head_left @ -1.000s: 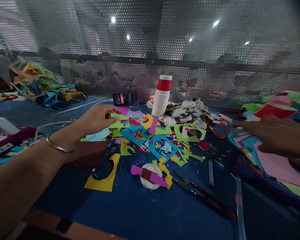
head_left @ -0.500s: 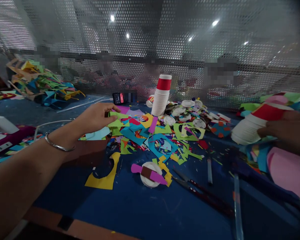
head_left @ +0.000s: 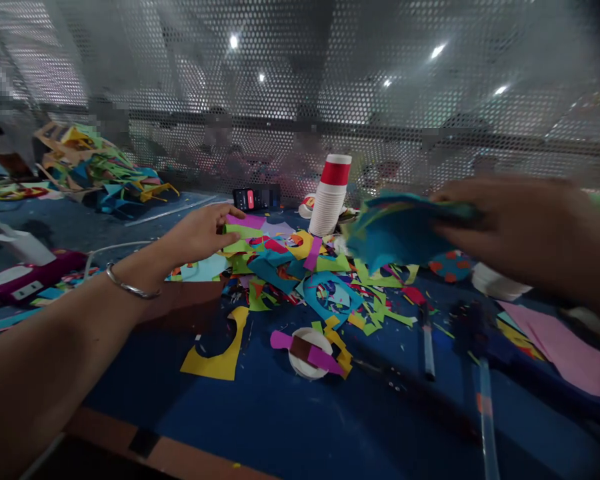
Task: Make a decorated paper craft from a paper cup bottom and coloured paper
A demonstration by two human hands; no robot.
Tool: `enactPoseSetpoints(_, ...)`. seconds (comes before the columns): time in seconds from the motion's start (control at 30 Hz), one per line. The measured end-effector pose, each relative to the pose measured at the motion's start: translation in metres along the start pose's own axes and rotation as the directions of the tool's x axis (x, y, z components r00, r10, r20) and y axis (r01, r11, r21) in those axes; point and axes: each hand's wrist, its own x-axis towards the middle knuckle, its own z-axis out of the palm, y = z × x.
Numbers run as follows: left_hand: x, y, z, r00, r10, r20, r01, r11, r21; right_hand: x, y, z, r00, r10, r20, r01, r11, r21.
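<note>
Where the right hand (head_left: pixel 505 227) is: raised over the right half of the table (head_left: pixel 290 427), motion-blurred; thumb and fingers pinching a blue paper bundle (head_left: pixel 395 230).
Blue paper bundle: off the table, left of the right hand's fingertips, partly hiding the right portion of the scrap pile (head_left: pixel 333 293); yellow-green shows at its upper left.
Left hand (head_left: pixel 200 233): left of centre, toward the far edge, at the light-green paper (head_left: pixel 240 245); thumb parted from lightly curved fingers. Contact with the paper: cannot tell.
Cup stack (head_left: pixel 327 207): standing near the far edge, between the hands, slightly tilted; red band near top.
White disc (head_left: pixel 321 339): toward the near edge, about mid-width; purple strip (head_left: pixel 281 341) with brown band (head_left: pixel 301 348) lying across it.
Yellow cut-out (head_left: pixel 215 366): flat, left of the disc, curved bite on its upper left.
Scissors (head_left: pixel 395 385): right of the disc, dark, poorly lit.
Pink sheet (head_left: pixel 570 343): toward the right edge.
Phone (head_left: pixel 250 199): near the far edge, left of the cup stack, screen lit.
</note>
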Motion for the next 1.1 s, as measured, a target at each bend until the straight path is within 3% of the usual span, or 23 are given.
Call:
enactPoseSetpoints(0.1, 0.001, -0.001, -0.002, 0.994, -0.039, -0.104, 0.033, 0.998, -0.056, 0.021, -0.047, 0.009, 0.996, -0.081, -0.046, 0.082, 0.997, 0.015)
enactPoseSetpoints(0.23, 0.001, -0.003, -0.006, 0.960, -0.101, -0.261, 0.074, 0.991, -0.112, 0.042, -0.091, 0.033, 0.986, -0.157, -0.054, 0.161, 0.985, 0.067)
enactPoseSetpoints(0.3, 0.001, -0.005, -0.007, 0.972, -0.103, -0.213, 0.083, 0.991, -0.102, 0.042, -0.106, 0.047, 0.946, -0.317, 0.063, 0.302, 0.937, 0.177)
enactPoseSetpoints(0.43, 0.003, -0.012, -0.008, 0.991, -0.082, 0.103, 0.074, 0.994, 0.079, 0.027, -0.113, 0.063, 0.883, -0.441, 0.161, 0.375, 0.868, 0.326)
enactPoseSetpoints(0.5, 0.003, -0.012, -0.008, 0.987, -0.058, 0.148, 0.032, 0.985, 0.171, 0.019, -0.107, 0.063, 0.890, -0.423, 0.171, 0.338, 0.863, 0.375)
enactPoseSetpoints(0.6, 0.001, -0.004, -0.004, 0.998, 0.056, 0.002, -0.055, 0.970, 0.235, 0.011, -0.097, 0.055, 0.915, -0.371, 0.160, 0.278, 0.865, 0.419)
enactPoseSetpoints(0.67, -0.002, 0.005, 0.002, 0.983, 0.174, -0.061, -0.155, 0.960, 0.231, 0.005, -0.092, 0.048, 0.929, -0.342, 0.140, 0.251, 0.862, 0.440)
enactPoseSetpoints(0.83, -0.012, 0.033, 0.024, 0.924, 0.375, -0.073, -0.357, 0.915, 0.188, -0.017, -0.090, 0.033, 0.988, -0.149, 0.032, 0.112, 0.853, 0.511)
enactPoseSetpoints(0.93, -0.022, 0.057, 0.031, 0.925, 0.367, -0.103, -0.369, 0.930, 0.002, -0.030, -0.091, 0.025, 0.996, -0.051, 0.072, -0.002, 0.804, 0.594)
enactPoseSetpoints(1.0, -0.031, 0.075, 0.036, 0.947, 0.321, -0.029, -0.321, 0.933, -0.161, -0.036, -0.093, 0.021, 0.994, -0.007, 0.112, -0.068, 0.751, 0.657)
enactPoseSetpoints(1.1, -0.040, 0.097, 0.042, 0.931, 0.365, -0.001, -0.339, 0.864, -0.373, -0.044, -0.099, 0.018, 0.983, -0.002, 0.183, -0.138, 0.649, 0.748)
